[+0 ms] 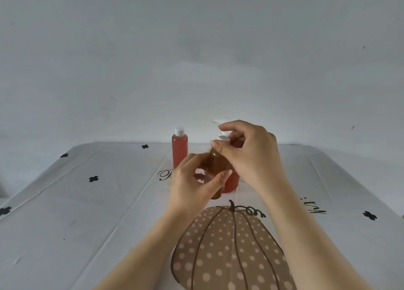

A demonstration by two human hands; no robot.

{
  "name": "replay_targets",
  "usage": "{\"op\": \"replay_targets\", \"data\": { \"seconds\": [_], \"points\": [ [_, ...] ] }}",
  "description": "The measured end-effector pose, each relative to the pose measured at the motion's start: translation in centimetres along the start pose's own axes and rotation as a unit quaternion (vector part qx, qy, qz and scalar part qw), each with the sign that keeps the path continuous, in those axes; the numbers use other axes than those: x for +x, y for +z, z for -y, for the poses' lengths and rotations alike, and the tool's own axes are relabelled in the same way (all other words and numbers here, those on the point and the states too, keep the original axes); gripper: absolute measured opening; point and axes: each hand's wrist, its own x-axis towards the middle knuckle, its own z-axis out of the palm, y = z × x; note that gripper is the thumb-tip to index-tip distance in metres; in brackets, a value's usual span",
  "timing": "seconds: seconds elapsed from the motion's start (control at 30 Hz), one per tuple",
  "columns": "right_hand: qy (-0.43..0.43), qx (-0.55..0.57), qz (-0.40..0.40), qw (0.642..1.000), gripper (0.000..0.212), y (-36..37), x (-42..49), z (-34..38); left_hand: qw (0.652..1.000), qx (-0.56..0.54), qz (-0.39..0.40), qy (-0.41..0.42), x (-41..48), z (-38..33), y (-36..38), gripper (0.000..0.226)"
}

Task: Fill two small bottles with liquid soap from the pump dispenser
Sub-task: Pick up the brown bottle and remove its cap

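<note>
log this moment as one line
left hand: grips brown bottle | right hand: pinches white cap above its neck | capped pink bottle: upright behind

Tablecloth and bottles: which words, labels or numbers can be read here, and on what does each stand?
"ity": end of a black script word on the tablecloth; the rest seems hidden by the right arm.
Ornate capital, maybe "P", beside the left hand: the rest is hidden.
Capped bottle, held bottle, white cap: no label visible.

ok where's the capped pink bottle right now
In the head view the capped pink bottle stands upright near the far edge of the table, just left of and behind the amber bottle that the left hand holds.
</note>
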Motion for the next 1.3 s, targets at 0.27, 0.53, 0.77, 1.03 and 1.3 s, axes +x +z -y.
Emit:
{"op": "replay_targets", "data": {
  "seconds": [0.27, 0.53, 0.77, 1.03, 1.3],
  "points": [
    [0.012, 0.007, 0.023, 1.0, 0.039, -0.2, -0.3, -0.1, 1.0, 0.013, 0.002, 0.019, -0.4, 0.5, 0.4, 0.037],
    [0.028, 0.027, 0.028, 0.999, 0.041, -1.4, -0.4, -0.5, 0.999, 0.03, 0.021, 0.022, -0.3, 0.0, 0.9, 0.036],
    [0.04, 0.027, 0.035, 0.998, 0.044, -2.6, -0.5, -1.3, 0.998, 0.041, 0.03, 0.03, -0.6, -0.6, 1.9, 0.027],
    [0.044, 0.028, 0.041, 0.998, 0.028, -2.9, -0.6, -2.1, 0.998, 0.041, 0.03, 0.024, -0.7, -0.5, 2.4, 0.036],
    [0.048, 0.141, 0.031, 0.988, 0.018, -2.8, -0.1, -2.3, 1.0, 0.023, 0.019, 0.002, -0.9, -0.4, 2.4, 0.036]
  ]
}}
